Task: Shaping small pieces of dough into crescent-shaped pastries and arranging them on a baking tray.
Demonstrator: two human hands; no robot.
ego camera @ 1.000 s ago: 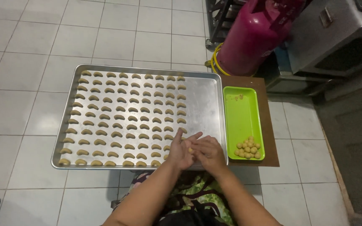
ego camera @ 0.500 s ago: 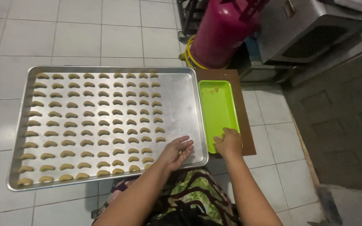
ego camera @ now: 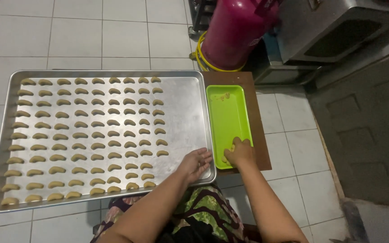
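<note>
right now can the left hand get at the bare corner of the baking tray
Probably yes: the left hand rests open at the near right corner of the baking tray, and no dough crescents lie between.

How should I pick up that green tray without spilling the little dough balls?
Probably hold the green tray by its two long rims, coming down from above with a hand on each side. It is long, shallow and lies flat on the brown board, and the right hand is in the near end, so keep it level.
</note>
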